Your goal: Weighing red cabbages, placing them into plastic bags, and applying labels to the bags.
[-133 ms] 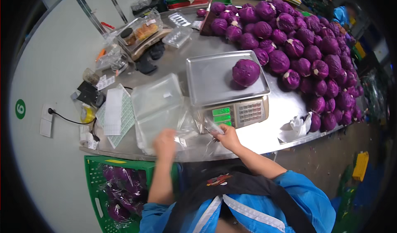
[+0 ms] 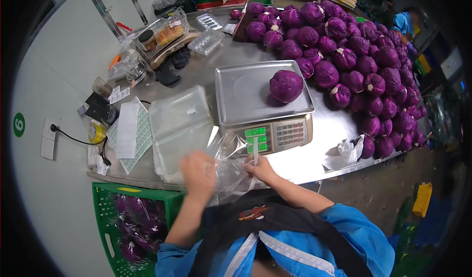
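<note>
A clear plastic bag (image 2: 229,174) hangs between my hands at the table's front edge, its film crinkled and shiny. My right hand (image 2: 260,170) is closed on the bag's right edge, just below the scale's display. At the bag's left side is my left hand (image 2: 198,174), smeared by motion, so its fingers cannot be made out. Beyond them stands a digital scale (image 2: 295,132) with a steel pan (image 2: 241,87). One purple cabbage (image 2: 286,86) rests on the right part of that pan. A stack of flat clear bags (image 2: 177,124) lies left of the scale.
A large heap of purple cabbages (image 2: 366,63) covers the table's right side. Below the left edge, a green crate (image 2: 101,203) holds bagged cabbages (image 2: 140,220). Label sheets (image 2: 129,132), yellow tape (image 2: 97,132) and a second scale (image 2: 169,51) stand left; crumpled white paper (image 2: 346,153) lies right.
The clear bag has spread wider between my hands. My left hand has shifted slightly right relative to the bag stack. The whole view has moved a little.
</note>
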`<state>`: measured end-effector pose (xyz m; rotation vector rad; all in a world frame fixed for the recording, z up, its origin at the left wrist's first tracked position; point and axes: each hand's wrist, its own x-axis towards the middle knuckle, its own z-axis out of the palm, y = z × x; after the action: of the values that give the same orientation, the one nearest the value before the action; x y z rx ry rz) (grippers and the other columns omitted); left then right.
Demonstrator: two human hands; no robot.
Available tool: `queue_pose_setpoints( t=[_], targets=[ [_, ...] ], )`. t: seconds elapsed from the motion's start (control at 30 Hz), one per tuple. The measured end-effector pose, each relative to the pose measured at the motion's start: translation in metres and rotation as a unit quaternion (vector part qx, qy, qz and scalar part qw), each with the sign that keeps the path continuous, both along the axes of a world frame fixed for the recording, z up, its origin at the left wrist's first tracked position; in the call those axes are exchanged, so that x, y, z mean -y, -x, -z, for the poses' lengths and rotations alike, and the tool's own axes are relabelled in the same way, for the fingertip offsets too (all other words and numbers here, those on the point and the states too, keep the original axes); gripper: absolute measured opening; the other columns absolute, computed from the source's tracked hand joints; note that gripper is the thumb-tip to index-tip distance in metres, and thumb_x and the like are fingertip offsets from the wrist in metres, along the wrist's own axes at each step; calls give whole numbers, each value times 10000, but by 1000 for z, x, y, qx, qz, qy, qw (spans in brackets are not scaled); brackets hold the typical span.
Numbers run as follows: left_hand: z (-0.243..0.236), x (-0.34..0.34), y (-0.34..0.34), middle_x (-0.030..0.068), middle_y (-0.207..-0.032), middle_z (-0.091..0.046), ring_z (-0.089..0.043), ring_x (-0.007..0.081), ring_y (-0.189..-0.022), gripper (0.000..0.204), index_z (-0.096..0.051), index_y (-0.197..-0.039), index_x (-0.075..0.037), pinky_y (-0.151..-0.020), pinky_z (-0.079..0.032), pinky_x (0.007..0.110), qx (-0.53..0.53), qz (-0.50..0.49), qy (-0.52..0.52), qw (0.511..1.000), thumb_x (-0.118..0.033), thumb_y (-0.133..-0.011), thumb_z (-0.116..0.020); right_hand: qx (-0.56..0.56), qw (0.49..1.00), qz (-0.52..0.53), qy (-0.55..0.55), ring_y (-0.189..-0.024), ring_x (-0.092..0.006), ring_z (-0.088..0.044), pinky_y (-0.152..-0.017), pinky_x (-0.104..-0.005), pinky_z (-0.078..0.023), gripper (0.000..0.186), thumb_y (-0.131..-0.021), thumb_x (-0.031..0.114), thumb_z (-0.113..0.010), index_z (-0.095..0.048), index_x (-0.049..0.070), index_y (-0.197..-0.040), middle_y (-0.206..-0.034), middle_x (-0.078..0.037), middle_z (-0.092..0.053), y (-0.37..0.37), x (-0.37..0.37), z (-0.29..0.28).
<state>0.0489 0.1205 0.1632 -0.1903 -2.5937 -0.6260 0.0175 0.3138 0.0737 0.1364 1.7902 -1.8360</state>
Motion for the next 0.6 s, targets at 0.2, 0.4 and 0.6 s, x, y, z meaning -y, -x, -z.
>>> queue_pose_setpoints(
  t=[0.2, 0.4, 0.6],
  targets=[
    [17, -51, -23, 152, -786, -606, -589, 318, -728, 364, -592, -930, -80, -648, -460, 390, 456, 241, 87, 852, -381, -725, -599, 122, 956, -16, 267, -763, -145, -541, -600, -260, -422, 273, -799, 200, -574, -468, 57, -1006, -846, -68, -554, 25, -25, -32],
    [26, -25, -26, 132, -738, -618, -599, 292, -696, 187, -618, -897, -75, -644, -463, 357, 395, 106, -40, 912, -190, -782, -525, 367, 897, -26, 244, -1196, -252, -341, -904, -360, -345, 551, -830, 315, -531, -308, 43, -1253, -1289, -153, -337, 27, -55, 54],
    [32, -26, -24, 143, -773, -613, -598, 273, -708, 178, -601, -897, -44, -658, -458, 342, 397, 112, -111, 904, -93, -764, -493, 299, 910, -10, 286, -1166, -248, -377, -896, -346, -353, 490, -830, 267, -531, -353, 76, -1245, -1269, -124, -379, 48, -36, 61]
  ],
)
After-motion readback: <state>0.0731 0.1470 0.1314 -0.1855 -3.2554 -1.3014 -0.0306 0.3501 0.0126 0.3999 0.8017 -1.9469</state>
